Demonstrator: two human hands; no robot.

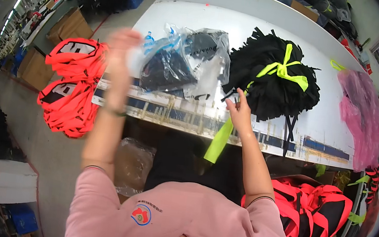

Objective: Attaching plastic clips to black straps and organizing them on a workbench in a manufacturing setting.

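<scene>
Right hand (240,113) at one black bundle (272,79), left hand (121,46) blurred.

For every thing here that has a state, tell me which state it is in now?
Left hand: raised, motion-blurred, grip cannot be told.
Right hand: pinching the neon yellow strap, which hangs over the table edge.
Black fabric bundle: tied with a yellow ribbon, lying on the table.
Clear plastic bags: filled, crumpled.
Pink plastic bag: draped over the table end.
</scene>
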